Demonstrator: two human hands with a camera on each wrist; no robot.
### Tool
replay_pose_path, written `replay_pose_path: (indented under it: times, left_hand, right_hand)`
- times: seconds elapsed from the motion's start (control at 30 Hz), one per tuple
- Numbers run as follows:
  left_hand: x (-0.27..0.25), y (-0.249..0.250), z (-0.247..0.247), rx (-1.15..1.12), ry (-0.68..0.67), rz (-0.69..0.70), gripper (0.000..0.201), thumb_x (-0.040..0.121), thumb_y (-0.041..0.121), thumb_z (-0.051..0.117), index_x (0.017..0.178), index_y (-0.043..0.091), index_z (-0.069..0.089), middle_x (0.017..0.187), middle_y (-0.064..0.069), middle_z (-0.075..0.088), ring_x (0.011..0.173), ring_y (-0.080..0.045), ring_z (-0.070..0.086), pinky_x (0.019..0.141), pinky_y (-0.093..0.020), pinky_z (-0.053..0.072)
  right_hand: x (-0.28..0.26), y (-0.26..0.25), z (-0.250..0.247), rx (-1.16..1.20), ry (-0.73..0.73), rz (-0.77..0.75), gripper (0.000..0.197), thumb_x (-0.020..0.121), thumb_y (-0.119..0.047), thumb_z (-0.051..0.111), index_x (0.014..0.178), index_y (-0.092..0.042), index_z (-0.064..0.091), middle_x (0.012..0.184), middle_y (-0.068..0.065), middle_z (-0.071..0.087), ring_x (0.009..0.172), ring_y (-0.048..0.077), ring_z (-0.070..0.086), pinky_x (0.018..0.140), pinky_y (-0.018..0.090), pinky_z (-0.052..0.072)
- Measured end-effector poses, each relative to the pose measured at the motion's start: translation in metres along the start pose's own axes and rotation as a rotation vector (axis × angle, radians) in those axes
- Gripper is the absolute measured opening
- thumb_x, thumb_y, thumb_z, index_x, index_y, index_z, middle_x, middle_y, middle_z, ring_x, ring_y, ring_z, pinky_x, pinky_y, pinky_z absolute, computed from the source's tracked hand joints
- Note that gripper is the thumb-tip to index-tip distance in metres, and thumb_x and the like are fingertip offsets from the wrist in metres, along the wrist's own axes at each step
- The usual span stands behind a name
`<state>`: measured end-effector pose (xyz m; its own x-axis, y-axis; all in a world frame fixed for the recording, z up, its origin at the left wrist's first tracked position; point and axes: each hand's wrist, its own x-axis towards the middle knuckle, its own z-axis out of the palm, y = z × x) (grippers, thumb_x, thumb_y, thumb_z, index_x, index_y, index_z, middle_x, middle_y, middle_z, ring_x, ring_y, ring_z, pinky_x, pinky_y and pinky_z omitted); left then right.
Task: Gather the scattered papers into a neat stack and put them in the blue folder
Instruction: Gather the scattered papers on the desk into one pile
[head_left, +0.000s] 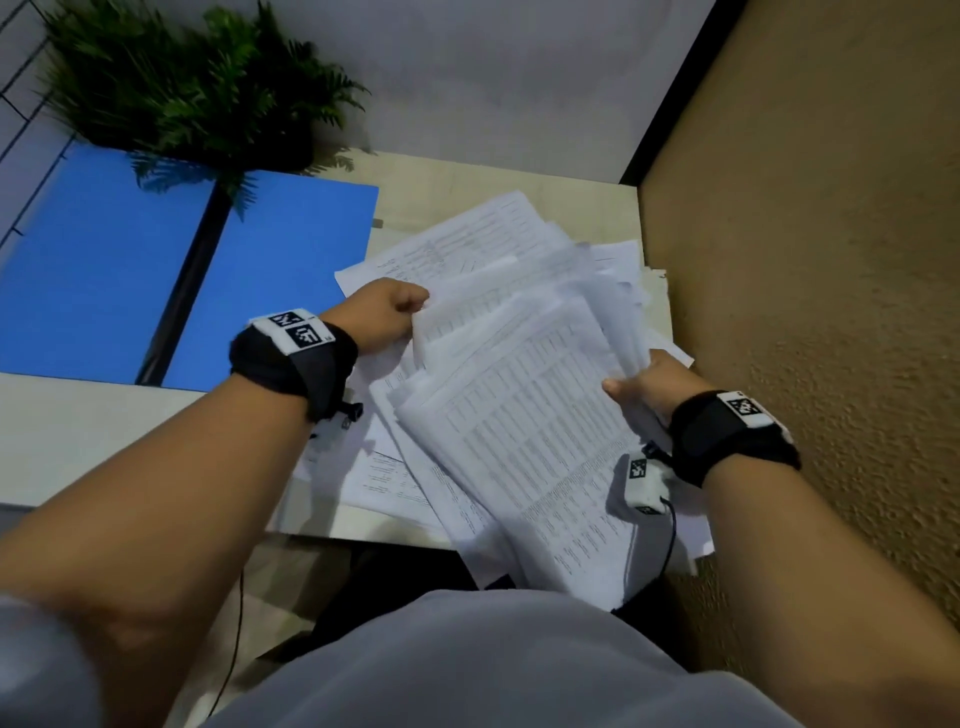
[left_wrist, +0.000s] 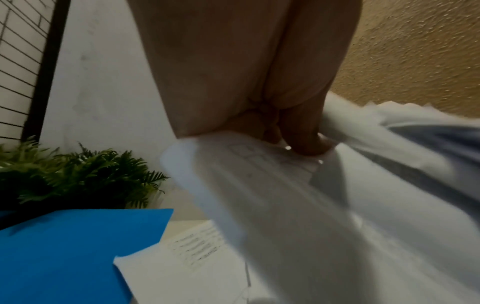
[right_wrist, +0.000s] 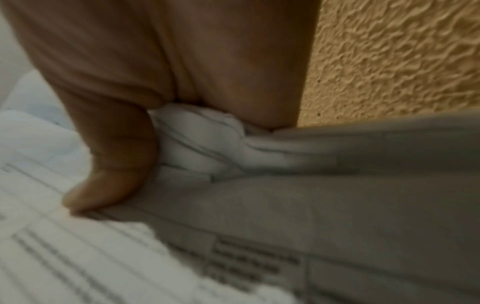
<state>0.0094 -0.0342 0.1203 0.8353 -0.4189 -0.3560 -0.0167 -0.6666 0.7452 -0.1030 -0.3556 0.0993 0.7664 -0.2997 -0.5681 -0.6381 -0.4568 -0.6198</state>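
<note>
A loose bundle of printed white papers (head_left: 524, 410) is lifted above the desk, fanned and uneven. My left hand (head_left: 400, 306) grips its left edge, thumb on top in the left wrist view, where the papers (left_wrist: 298, 205) trail down from the hand (left_wrist: 298, 142). At the bundle's right edge my right hand (head_left: 636, 384) holds it, thumb on the top sheet; the right wrist view shows that hand (right_wrist: 109, 185) pinching the stacked paper edges (right_wrist: 202, 148). More sheets (head_left: 467, 239) lie on the desk beneath. The blue folder (head_left: 156, 275) lies open flat at the left, also seen as the folder (left_wrist: 64, 251).
A green fern plant (head_left: 187, 93) stands behind the folder, fronds overhanging it. A textured tan wall (head_left: 810, 260) runs close along the right. The pale desk (head_left: 78, 431) has its front edge near my body; some sheets overhang it.
</note>
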Motion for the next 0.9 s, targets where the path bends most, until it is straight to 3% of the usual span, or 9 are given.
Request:
replay_pose_path:
  times: [0.07,0.2,0.3,0.4,0.47,0.53,0.73,0.8,0.9]
  left_hand:
    - [0.004,0.008,0.001,-0.012,-0.026,0.001,0.016,0.092,0.000,0.056,0.085,0.008,0.068,0.078,0.002,0.064,0.072,-0.011,0.055,0.074,-0.024,0.048]
    - [0.007,0.018,0.013,-0.120,-0.142,-0.039,0.021,0.094,0.003,0.058,0.098,0.018,0.073,0.080,0.011,0.070,0.068,-0.001,0.063,0.060,-0.012,0.052]
    - [0.009,0.021,0.027,-0.169,-0.183,-0.055,0.019,0.095,0.007,0.059,0.105,0.016,0.073,0.085,0.008,0.072,0.066,0.001,0.066,0.059,-0.013,0.051]
    - [0.010,0.007,0.026,-0.229,0.019,-0.091,0.020,0.099,0.023,0.055,0.114,0.020,0.069,0.100,0.010,0.067,0.083,-0.002,0.062,0.068,-0.011,0.049]
    - [0.007,-0.011,0.018,-0.425,0.224,-0.163,0.039,0.099,0.048,0.045,0.127,0.026,0.060,0.113,0.009,0.063,0.100,-0.011,0.061,0.086,-0.028,0.050]
    - [0.002,-0.025,0.016,-0.704,0.277,-0.273,0.060,0.096,0.068,0.030,0.138,0.029,0.047,0.118,0.006,0.061,0.103,-0.014,0.060,0.086,-0.036,0.046]
    - [-0.022,-0.005,0.072,-0.933,-0.018,-0.161,0.056,0.071,0.041,0.073,0.122,0.018,0.066,0.106,0.000,0.076,0.097,-0.016,0.071,0.074,-0.026,0.057]
    - [-0.023,0.000,0.079,-1.081,0.027,-0.225,0.070,0.071,0.064,0.070,0.128,0.024,0.065,0.123,0.001,0.071,0.112,-0.015,0.067,0.092,-0.034,0.055]
    - [-0.026,-0.004,0.082,-1.074,0.027,-0.300,0.097,0.071,0.090,0.041,0.154,0.042,0.025,0.160,0.018,0.020,0.146,-0.004,0.024,0.123,-0.044,0.013]
  right_hand:
    - [-0.002,-0.003,0.004,0.014,-0.046,-0.008,0.019,0.085,-0.019,0.072,0.088,-0.011,0.055,0.074,0.011,0.054,0.071,0.029,0.055,0.066,0.035,0.045]
    - [-0.006,-0.008,0.013,0.031,-0.160,-0.038,0.021,0.079,-0.015,0.078,0.080,-0.015,0.057,0.068,0.004,0.053,0.065,0.023,0.053,0.064,0.029,0.041]
    - [-0.003,-0.007,0.024,0.055,-0.185,-0.051,0.022,0.077,-0.013,0.080,0.093,-0.008,0.067,0.077,0.007,0.065,0.075,0.025,0.062,0.070,0.030,0.048]
    - [-0.003,-0.005,0.030,0.214,-0.085,-0.019,0.020,0.083,-0.003,0.071,0.102,-0.001,0.064,0.083,0.009,0.064,0.078,0.027,0.061,0.076,0.031,0.045]
    - [-0.003,-0.004,0.024,0.389,-0.013,-0.002,0.021,0.086,0.001,0.067,0.106,0.002,0.060,0.084,0.009,0.060,0.082,0.027,0.059,0.074,0.029,0.046]
    - [0.001,-0.006,0.012,0.428,0.071,-0.032,0.020,0.087,0.000,0.066,0.106,0.000,0.058,0.083,0.005,0.059,0.081,0.023,0.058,0.065,0.022,0.048]
    - [0.009,-0.022,0.014,0.699,0.030,-0.025,0.033,0.089,0.001,0.063,0.121,-0.001,0.060,0.105,0.005,0.071,0.100,0.021,0.066,0.089,0.031,0.050]
    - [0.013,-0.021,0.023,0.794,0.036,0.010,0.036,0.088,0.000,0.064,0.124,-0.001,0.057,0.111,0.009,0.069,0.107,0.026,0.065,0.097,0.038,0.048]
    - [0.021,-0.006,0.034,0.602,0.172,0.147,0.041,0.087,-0.030,0.071,0.116,-0.004,0.056,0.115,0.013,0.066,0.105,0.031,0.064,0.098,0.045,0.050]
